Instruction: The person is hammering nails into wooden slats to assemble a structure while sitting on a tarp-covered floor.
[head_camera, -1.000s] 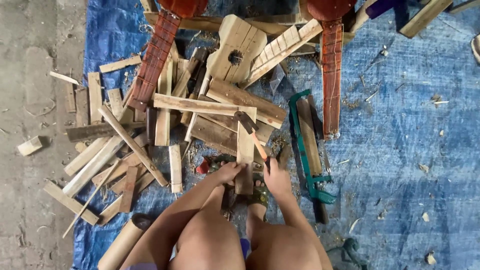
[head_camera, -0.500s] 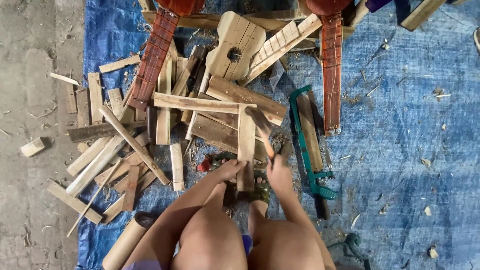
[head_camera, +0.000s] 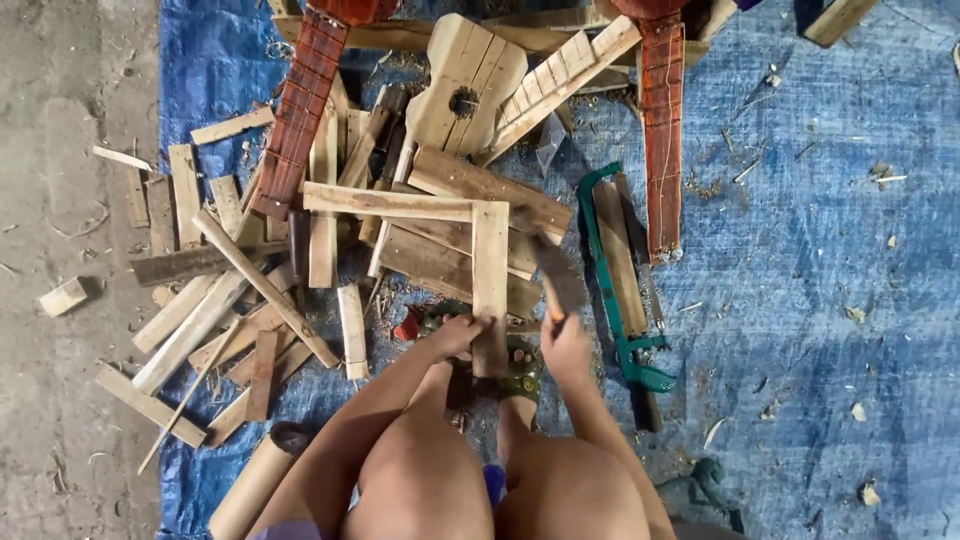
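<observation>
My left hand (head_camera: 458, 333) grips the near end of a pale wooden plank (head_camera: 490, 270) that stands lengthwise away from me over a heap of boards. My right hand (head_camera: 563, 343) is shut on the handle of a broad dark blade (head_camera: 556, 270), a chopper, whose blade lies just right of the plank and looks blurred. A long flat board (head_camera: 385, 203) lies crosswise at the plank's far end. My knees fill the bottom of the view.
Scrap wood strips (head_camera: 230, 300) lie piled at left on a blue tarp (head_camera: 800, 300). A green-framed saw (head_camera: 615, 290) lies right of my hand. Unfinished small guitar bodies and necks (head_camera: 465, 90) and red-brown necks (head_camera: 662, 130) sit at the back. Bare concrete (head_camera: 60, 200) borders the left.
The chopper in my right hand has shifted slightly beside the plank. My left hand stays on the plank's near end, and the view has drifted a little.
</observation>
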